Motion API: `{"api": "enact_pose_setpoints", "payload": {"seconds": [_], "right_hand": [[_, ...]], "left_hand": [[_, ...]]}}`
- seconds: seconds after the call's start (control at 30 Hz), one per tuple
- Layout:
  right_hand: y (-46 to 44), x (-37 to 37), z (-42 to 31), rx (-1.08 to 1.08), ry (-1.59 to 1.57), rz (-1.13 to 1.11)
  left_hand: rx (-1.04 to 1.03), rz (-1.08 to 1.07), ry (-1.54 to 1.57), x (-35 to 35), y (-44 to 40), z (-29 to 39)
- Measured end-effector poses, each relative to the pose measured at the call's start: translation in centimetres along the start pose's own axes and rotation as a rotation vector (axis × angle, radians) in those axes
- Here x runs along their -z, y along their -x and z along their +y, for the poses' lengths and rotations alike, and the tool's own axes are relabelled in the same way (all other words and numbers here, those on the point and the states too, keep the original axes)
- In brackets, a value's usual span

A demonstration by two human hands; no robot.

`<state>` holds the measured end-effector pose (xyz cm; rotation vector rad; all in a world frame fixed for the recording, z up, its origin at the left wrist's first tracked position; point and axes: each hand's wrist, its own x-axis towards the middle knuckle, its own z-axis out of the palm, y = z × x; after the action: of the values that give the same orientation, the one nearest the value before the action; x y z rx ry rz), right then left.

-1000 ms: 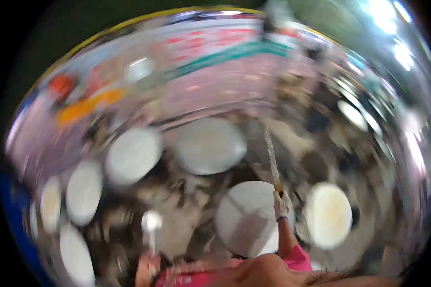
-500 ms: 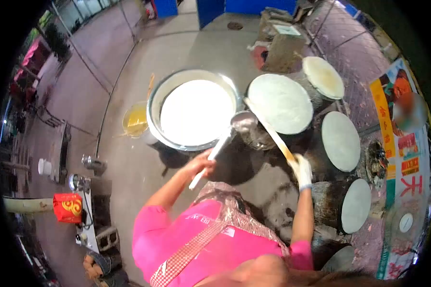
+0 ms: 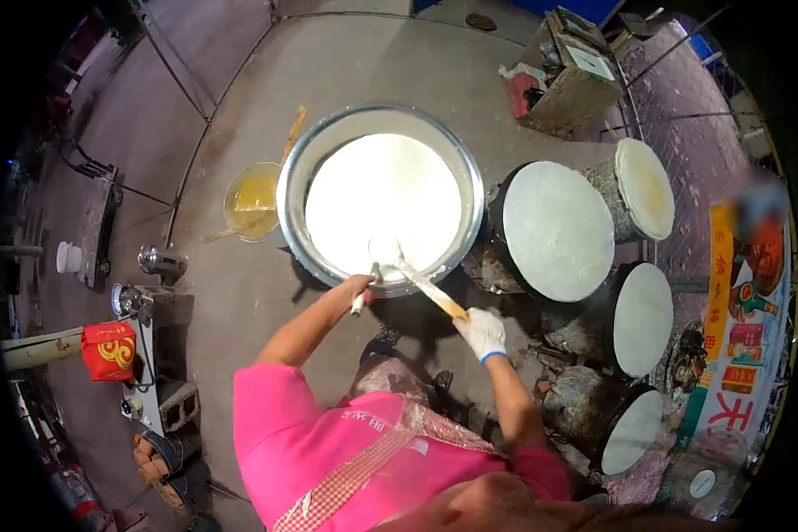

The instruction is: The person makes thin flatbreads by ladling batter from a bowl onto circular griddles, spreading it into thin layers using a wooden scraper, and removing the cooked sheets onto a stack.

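My left hand [image 3: 353, 291] is bare and closed around the handle of a ladle [image 3: 384, 250], whose bowl sits in the white batter [image 3: 386, 191] near the basin's front side. The batter fills much of a large metal basin [image 3: 294, 232]. In a white glove, my right hand [image 3: 483, 335] grips a wooden batter spreader [image 3: 436, 296]. The spreader slants over the near rim, and its batter-coated end is beside the ladle. To the right, a round griddle [image 3: 559, 230] carries a pale, thin sheet of batter.
Several more round griddles stand on the right, including one with a yellowish sheet [image 3: 645, 188] and two with white sheets [image 3: 643, 319]. A bowl of yellow liquid [image 3: 253, 208] is left of the basin. A red bag [image 3: 109, 351] and metal thermos [image 3: 162, 261] are farther left.
Both hands have moved from beside the near griddle to the basin's front rim. The ladle has gone into the batter, and the spreader has come off the griddle's edge. The view has shifted.
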<state>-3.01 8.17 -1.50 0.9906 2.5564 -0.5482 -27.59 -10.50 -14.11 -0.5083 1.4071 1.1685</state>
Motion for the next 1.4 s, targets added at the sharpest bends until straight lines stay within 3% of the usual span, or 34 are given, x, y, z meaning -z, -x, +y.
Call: {"api": "enact_pose_setpoints", "payload": {"seconds": [0.07, 0.13, 0.2, 0.27, 0.37, 0.47, 0.5, 0.53, 0.57, 0.6, 0.67, 0.73, 0.77, 0.8, 0.87, 0.9, 0.93, 1.0, 1.07, 1.13, 1.2, 1.27, 1.3, 1.33, 1.37, 1.4], "right_hand": [[3.0, 1.0, -0.5, -0.065, -0.046, -0.039], [5.8, 2.2, 0.1, -0.074, -0.118, 0.019], [7.5, 4.4, -0.2, -0.065, -0.108, 0.180], [9.1, 7.8, -1.1, -0.019, -0.179, 0.327], [7.8, 10.6, 0.2, 0.207, -0.174, 0.762], [6.4, 16.5, -0.1, 0.257, -0.163, 1.021], [6.1, 18.8, -0.3, 0.329, -0.211, 1.101], [6.4, 21.0, -0.7, 0.357, -0.417, 1.121], [6.9, 22.6, -0.9, 0.316, -0.515, 1.088], [7.1, 24.0, -1.0, 0.280, -0.612, 1.056], [7.2, 23.8, -1.5, 0.351, -0.989, 0.948], [1.7, 16.4, 1.7, 0.485, -1.173, 0.798], [2.3, 14.0, 1.4, 0.354, -1.215, 0.692], [2.4, 11.6, 2.9, 0.180, -1.163, 0.335], [5.4, 6.8, 4.3, -0.114, -1.151, 0.284], [10.4, 4.9, 6.1, -0.209, -1.136, 0.346], [13.5, 5.1, 7.5, -0.244, -1.068, 0.399], [19.1, 6.2, 9.8, -0.297, -1.038, 0.638], [22.8, 6.8, 10.9, -0.206, -1.219, 0.925], [25.4, 4.7, 13.6, -0.317, -1.132, 0.991], [28.7, 0.2, 16.2, -0.391, -1.165, 1.013], [32.3, -8.4, 18.7, -0.596, -1.064, 0.964], [35.1, -11.8, 18.7, -0.711, -1.088, 0.921], [37.9, -15.2, 18.6, -0.822, -1.114, 0.875], [41.7, -17.1, 17.7, -0.955, -1.183, 0.757], [46.2, -16.8, 15.5, -1.068, -1.108, 0.824]], "left_hand": [[0.344, -0.193, 0.549, -2.6, 6.9, 3.1], [0.413, -0.355, 0.691, -3.6, 11.4, 4.8], [0.225, -0.298, 0.598, -6.5, 18.9, 7.7], [0.046, -0.421, 0.533, -8.2, 25.8, 10.0], [-0.154, -0.630, 0.419, -10.1, 34.3, 12.6], [-0.326, -0.751, 0.290, -11.2, 40.8, 15.0], [-0.410, -0.701, 0.225, -11.3, 42.8, 15.9], [-0.506, -0.665, 0.156, -11.4, 44.5, 17.3], [-0.779, -0.666, -0.185, -11.4, 45.6, 18.7], [-0.872, -0.534, -0.230, -11.9, 46.6, 19.5], [-1.019, -0.449, -0.283, -12.3, 45.5, 20.1], [-0.990, -0.573, -0.318, -10.6, 39.6, 19.9], [-0.832, -0.574, -0.235, -10.0, 35.4, 19.0], [-0.496, -0.467, -0.257, -10.1, 34.3, 17.7], [0.103, -0.489, 0.178, -11.8, 31.3, 17.5], [-0.001, -0.449, -0.126, -15.3, 30.9, 15.1], [0.060, -0.496, -0.143, -17.3, 32.3, 15.1], [-0.118, -0.700, -0.338, -21.5, 33.7, 13.4], [-0.397, -0.752, -0.577, -27.2, 34.2, 9.4], [-0.339, -0.891, -0.684, -32.8, 31.5, 4.7], [0.152, -1.003, -0.536, -38.2, 27.7, -0.8], [1.102, -0.943, -0.312, -43.4, 23.9, -6.9], [1.262, -0.958, -0.330, -45.7, 21.0, -10.6], [1.207, -0.844, -0.357, -47.3, 21.8, -15.0], [1.290, -0.762, -0.364, -49.1, 20.0, -19.3], [1.217, -0.831, -0.434, -50.6, 17.5, -23.7]]}}
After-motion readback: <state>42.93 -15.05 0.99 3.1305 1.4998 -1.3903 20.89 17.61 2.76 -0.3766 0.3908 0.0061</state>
